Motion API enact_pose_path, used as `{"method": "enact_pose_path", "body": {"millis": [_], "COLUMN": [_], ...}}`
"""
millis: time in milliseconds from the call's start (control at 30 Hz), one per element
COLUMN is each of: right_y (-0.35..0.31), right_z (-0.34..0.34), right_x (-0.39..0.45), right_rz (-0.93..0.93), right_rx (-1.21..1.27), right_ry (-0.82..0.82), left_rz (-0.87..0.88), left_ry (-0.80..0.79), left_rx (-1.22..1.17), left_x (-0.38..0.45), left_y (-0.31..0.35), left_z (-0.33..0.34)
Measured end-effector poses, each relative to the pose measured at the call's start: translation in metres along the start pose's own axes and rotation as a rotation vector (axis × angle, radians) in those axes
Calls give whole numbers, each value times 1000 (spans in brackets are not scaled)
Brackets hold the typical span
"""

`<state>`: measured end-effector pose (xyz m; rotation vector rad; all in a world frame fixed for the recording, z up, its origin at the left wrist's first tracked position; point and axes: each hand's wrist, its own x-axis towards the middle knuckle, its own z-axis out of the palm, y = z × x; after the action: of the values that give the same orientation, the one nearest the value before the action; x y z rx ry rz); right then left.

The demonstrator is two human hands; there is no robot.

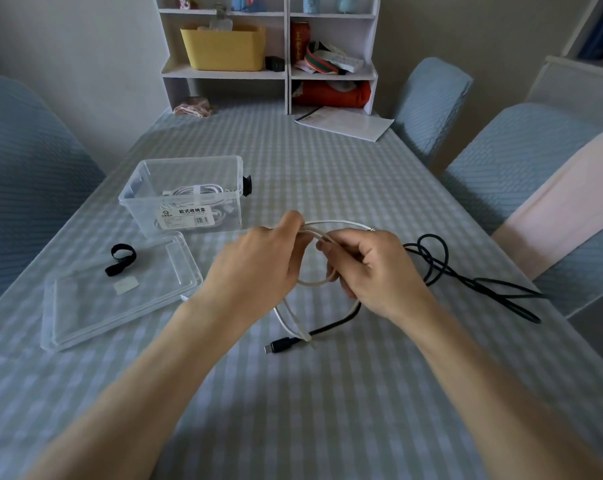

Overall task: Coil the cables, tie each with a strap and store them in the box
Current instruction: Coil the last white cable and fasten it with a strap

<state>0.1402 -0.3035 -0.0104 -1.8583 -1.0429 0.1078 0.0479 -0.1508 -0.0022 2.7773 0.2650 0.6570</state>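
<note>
Now, seen from the head, both hands hold the white cable [312, 282] above the middle of the surface [327, 393]: left hand [265, 261] fingers pinch its upper loops, right hand [369, 268] fingers curl around the coil's side, loose end trailing beneath.

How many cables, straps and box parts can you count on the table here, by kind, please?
White cables: 2, one in both hands, one tied in the clear box
Black cables: 1
Loose straps: 2, black and white
Clear box: 1
Clear lid: 1
Total: 7
</note>
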Motion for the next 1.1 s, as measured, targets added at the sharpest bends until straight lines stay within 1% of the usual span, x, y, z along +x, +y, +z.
{"method": "enact_pose_path", "body": {"millis": [33,67,100,133,200,233,300,333,367,400,467,533,567,633,733,833,900,933,1000,1100], "right_y": [0,1,1,1,1,1,2,1,1,0,-2,-2,-2,-1,-1,2,4,4,4,3], "right_z": [0,0,1,2,4,5,7,9,11,12,11,5,0,-4,-3,2,2,2,3,10], "right_x": [0,0,-1,-1,-1,-1,-2,-1,-2,-1,2,5,4,3,2,3,5,5,4,4], "right_rz": [6,12,19,33,75,92,122,133,156,183,249,309,327,342,341,333,322,316,315,327], "right_rx": [3,17,48,97,212,246,266,267,265,275,375,503,514,459,344,307,308,285,269,325], "right_ry": [-6,-4,0,8,33,46,57,50,42,32,2,-56,-93,-176,-236,-148,-86,-71,-48,-33], "left_rz": [4,5,3,-12,-105,-214,-509,-628,-701,-738,-780,-824,-846,-888,-884,-818,-816,-831,-903,-1031], "left_ry": [-11,-15,-20,-32,-60,-78,-114,-112,-107,-85,8,136,196,282,321,332,362,378,401,447], "left_rx": [87,123,92,-6,-288,-465,-908,-1111,-1239,-1286,-1269,-1238,-1240,-1249,-1224,-1112,-1051,-1056,-1167,-1426], "left_x": [1,1,2,3,10,13,16,17,18,18,20,23,24,25,22,20,19,17,16,19], "left_y": [-1,-2,-1,-1,-1,-2,-2,-2,0,-1,-2,-9,-13,-20,-19,-12,-8,-5,5,16], "left_z": [-4,-5,-8,-10,-10,-8,-5,-6,-5,-2,-1,0,1,3,7,7,9,11,14,13]}}
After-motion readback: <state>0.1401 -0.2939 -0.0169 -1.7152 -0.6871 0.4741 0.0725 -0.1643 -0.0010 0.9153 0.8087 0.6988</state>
